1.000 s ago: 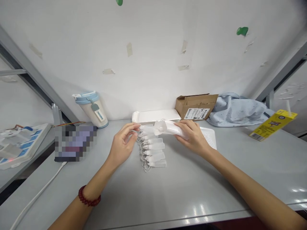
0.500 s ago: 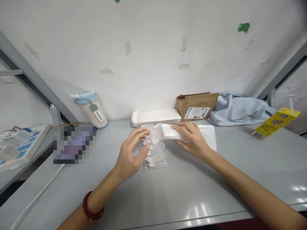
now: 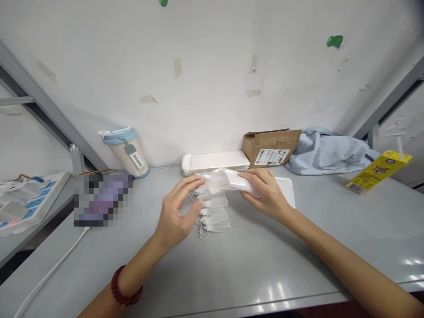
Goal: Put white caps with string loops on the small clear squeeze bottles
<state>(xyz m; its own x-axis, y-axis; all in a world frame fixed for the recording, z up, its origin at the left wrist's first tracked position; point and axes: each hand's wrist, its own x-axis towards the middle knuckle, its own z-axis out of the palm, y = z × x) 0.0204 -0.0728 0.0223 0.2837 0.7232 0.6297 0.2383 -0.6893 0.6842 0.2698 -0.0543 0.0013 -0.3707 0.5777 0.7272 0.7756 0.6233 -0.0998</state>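
My right hand [image 3: 263, 190] grips a white bubble mailer [image 3: 236, 181], raised a little above the table with its mouth spread toward the left. Close to that mouth is my left hand [image 3: 177, 210], its thumb and fingers apart; whether the fingertips touch the flap I cannot tell. Below the mailer, several small translucent plastic pieces with white string loops [image 3: 217, 216] lie in a column. Beside my right wrist, partly covered by it, rests another flat white mailer [image 3: 287, 187]. A stack of white mailers [image 3: 215, 161] lies behind my hands against the wall.
An opened cardboard box [image 3: 271, 150] and a light blue cloth [image 3: 331, 152] are at the back right, near a tilted yellow drink carton [image 3: 379, 172]. On the left are a tumbler [image 3: 127, 152], a blurred phone [image 3: 106, 201] on a white cable [image 3: 56, 269], and a power strip [image 3: 36, 205].
My left hand has drawn slightly left, away from the mailer's mouth. The mailer has tilted a little and its mouth looks wider. My right hand keeps its grip.
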